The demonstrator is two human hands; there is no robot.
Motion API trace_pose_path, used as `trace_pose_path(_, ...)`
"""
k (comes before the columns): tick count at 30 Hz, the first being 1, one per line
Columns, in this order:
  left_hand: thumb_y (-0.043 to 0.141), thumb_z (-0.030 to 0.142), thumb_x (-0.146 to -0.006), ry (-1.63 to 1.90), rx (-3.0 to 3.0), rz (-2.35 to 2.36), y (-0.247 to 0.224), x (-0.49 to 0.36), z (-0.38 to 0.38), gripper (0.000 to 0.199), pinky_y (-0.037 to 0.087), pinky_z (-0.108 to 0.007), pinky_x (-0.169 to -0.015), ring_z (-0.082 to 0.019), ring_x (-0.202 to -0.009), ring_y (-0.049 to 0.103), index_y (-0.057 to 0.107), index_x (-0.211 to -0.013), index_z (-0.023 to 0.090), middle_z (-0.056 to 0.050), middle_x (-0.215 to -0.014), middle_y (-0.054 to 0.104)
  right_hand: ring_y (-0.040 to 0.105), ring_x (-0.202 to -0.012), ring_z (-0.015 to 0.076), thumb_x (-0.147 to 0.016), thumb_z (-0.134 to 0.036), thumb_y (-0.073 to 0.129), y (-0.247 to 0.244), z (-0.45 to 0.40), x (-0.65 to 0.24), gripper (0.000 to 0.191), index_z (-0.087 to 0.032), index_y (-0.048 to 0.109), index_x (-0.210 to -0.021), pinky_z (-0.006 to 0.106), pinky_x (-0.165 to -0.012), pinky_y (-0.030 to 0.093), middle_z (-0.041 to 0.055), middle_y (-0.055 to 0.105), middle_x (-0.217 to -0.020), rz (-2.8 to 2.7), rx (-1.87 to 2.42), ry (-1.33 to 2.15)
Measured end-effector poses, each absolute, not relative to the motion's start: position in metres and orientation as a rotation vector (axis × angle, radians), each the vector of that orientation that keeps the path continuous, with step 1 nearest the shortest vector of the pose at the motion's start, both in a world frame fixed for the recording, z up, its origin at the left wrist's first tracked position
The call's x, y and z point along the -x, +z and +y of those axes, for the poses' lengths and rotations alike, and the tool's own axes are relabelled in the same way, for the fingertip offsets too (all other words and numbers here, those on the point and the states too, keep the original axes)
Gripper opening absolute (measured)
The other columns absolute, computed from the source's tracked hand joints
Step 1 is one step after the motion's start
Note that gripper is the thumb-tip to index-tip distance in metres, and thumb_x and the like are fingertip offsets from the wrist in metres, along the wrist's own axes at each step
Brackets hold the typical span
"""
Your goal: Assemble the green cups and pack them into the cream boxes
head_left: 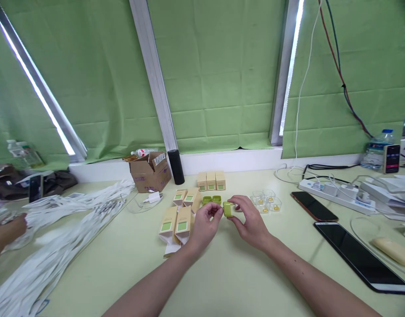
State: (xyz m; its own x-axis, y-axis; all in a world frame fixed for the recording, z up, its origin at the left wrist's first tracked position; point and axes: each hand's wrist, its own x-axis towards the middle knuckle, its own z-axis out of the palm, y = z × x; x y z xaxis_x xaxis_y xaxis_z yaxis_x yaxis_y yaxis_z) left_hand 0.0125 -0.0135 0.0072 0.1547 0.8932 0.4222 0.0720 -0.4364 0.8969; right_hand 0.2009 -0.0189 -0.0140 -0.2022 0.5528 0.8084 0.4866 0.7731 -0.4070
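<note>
A small green case [226, 209] is held upright above the table between the thumb and fingers of my right hand [250, 223]. Close to its left side, my left hand [204, 223] has its thumb and forefinger pinched together; what they hold, if anything, is too small to make out. Just behind my hands sit two open green containers [216, 199]. Several clear plastic cups [264, 203] with yellow pieces inside stand beyond my right hand. Beige cartons with green labels [183, 223] stand by my left hand, the nearest with their flaps open.
Three more beige cartons [211, 181] stand at the back, near a black cylinder [176, 167] and a cardboard box [150, 175]. White straps [67, 237] cover the left side, where another person's hand [11, 230] shows. Two phones [357, 253] and a power strip [336, 197] lie right.
</note>
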Motion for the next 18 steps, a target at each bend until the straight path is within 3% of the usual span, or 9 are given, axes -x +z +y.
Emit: trace_pose_path(18, 0.075, 0.044, -0.087, 1.363, -1.657, 0.979, 0.0094, -0.014, -0.0138, 0.028, 0.05, -0.03, -0.075, -0.019, -0.079, 0.063, 0.069, -0.084, 0.017, -0.005, -0.082, 0.069, 0.06, -0.114, 0.0303, -0.095, -0.015, 0.062, -0.0129, -0.0184, -0.2003, 0.042, -0.027, 0.053, -0.134, 0.048, -0.081, 0.064, 0.0128, 0.064, -0.124, -1.848, 0.794, 0.075)
